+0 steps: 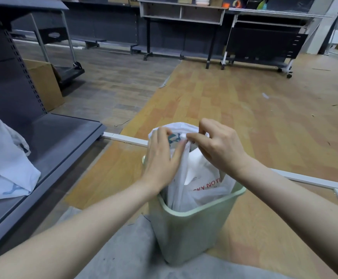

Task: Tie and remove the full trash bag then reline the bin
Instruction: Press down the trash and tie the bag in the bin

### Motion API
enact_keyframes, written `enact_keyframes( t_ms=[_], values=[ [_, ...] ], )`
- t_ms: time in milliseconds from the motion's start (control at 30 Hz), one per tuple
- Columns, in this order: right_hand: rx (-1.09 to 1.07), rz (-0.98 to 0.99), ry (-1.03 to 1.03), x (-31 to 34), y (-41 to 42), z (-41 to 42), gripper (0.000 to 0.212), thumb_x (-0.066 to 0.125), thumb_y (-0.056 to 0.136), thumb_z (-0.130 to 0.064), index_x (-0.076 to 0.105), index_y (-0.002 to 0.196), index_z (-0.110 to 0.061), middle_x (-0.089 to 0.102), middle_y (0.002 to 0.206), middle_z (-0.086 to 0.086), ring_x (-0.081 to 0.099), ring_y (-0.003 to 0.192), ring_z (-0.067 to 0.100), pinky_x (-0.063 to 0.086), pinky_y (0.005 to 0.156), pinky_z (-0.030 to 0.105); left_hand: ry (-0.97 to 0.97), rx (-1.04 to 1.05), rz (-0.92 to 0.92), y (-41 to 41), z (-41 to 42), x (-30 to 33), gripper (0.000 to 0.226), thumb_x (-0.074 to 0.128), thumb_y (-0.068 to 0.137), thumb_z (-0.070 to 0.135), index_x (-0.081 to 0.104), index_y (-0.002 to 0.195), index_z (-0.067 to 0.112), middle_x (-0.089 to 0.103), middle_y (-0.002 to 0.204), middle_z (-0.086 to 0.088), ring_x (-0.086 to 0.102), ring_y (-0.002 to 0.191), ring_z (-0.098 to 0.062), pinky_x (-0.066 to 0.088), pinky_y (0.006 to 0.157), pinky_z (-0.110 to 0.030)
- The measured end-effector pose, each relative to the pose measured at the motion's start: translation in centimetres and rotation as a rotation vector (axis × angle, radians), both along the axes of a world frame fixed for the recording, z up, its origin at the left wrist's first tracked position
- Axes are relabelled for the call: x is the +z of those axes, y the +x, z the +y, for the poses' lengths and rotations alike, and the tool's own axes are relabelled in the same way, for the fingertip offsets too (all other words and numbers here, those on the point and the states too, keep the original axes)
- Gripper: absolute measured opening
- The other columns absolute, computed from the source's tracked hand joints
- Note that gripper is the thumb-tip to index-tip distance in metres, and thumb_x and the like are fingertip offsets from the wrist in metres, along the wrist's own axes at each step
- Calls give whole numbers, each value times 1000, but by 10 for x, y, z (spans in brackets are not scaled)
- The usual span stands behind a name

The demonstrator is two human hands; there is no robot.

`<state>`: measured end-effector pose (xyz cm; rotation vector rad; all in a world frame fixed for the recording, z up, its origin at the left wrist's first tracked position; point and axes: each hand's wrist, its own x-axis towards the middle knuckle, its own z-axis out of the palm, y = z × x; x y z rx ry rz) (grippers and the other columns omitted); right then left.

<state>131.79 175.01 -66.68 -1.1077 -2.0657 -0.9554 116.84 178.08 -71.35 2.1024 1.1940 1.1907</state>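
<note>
Both hands, left hand & right hand, pinch trash bag top above bin: gather mouth tight, cinch knot low before lifting.

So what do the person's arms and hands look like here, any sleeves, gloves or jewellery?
Both forearms are bare up to the frame edge, with no sleeves in view. The left hand and right hand wear no gloves, and no rings, watch or bracelet show. Nails look short and unpainted. Grey trousers show below the arms.
</note>
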Motion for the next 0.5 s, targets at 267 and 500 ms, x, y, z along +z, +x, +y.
enact_keyframes(
  t_ms=[267, 500],
  values=[
    [43, 105, -103, -6, -2, -8, 25, 47, 77, 0, 71, 70, -5, 52, 59, 11, 44, 37, 24, 35, 27, 22, -235, -10, 161, -30, -38, -57, 124, 51, 42, 85, 16, 142, 19, 20, 146, 5, 18, 136, -13, 28, 112, -35],
    [69, 132, -68, -1, -11, -10, 31, 43, 80, 5, 71, 69, -5, 51, 58, 11, 44, 37, 23, 35, 26, 25, -260, -76, 198, -38, -49, -62, 138, 57, 36, 80, -23, 138, 34, -21, 146, 24, -19, 137, 3, 3, 119, -32]
  ],
)
